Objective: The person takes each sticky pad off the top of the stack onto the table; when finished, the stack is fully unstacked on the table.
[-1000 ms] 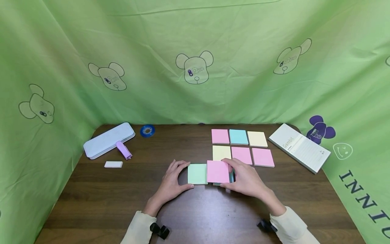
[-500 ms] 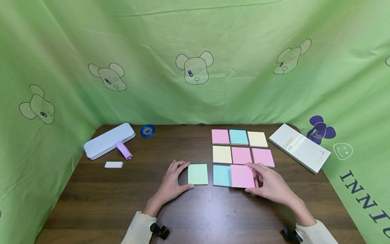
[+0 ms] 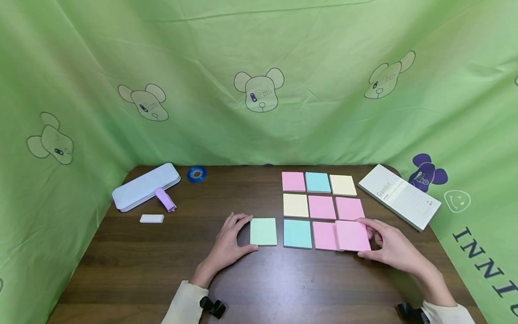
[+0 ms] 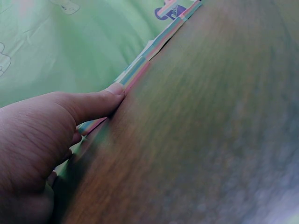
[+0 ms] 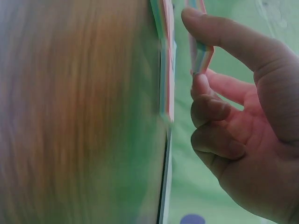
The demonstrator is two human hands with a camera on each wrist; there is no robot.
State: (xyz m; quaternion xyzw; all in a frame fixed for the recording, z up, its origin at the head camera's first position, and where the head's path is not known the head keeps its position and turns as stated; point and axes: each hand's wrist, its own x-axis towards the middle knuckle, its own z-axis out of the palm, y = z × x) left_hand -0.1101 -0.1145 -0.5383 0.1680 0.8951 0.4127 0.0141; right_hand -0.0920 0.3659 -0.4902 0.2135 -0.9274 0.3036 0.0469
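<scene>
My left hand (image 3: 228,238) grips a green sticky note pad (image 3: 263,231) lying on the table, its thumb on the near side and fingers at the far left corner. My right hand (image 3: 394,247) pinches a pink sticky note pad (image 3: 353,235) by its right side. In the right wrist view that pad's multicoloured edge (image 5: 204,58) shows between thumb and finger, raised off the table. The held pad overlaps the right part of another pink pad (image 3: 323,235) in the front row. Left of that one lies a blue pad (image 3: 297,234).
Behind are two rows of pads in pink, blue and cream, including a cream pad (image 3: 295,205). A white Gambit notepad (image 3: 399,197) lies at right. A pencil case (image 3: 146,186), purple stapler-like item (image 3: 165,200), white eraser-like block (image 3: 151,218) and blue tape roll (image 3: 196,174) lie at left.
My right hand has carried the pink pad rightward, past the blue pad and over the pink pad, uncovering the blue one. My left hand stays at the green pad.
</scene>
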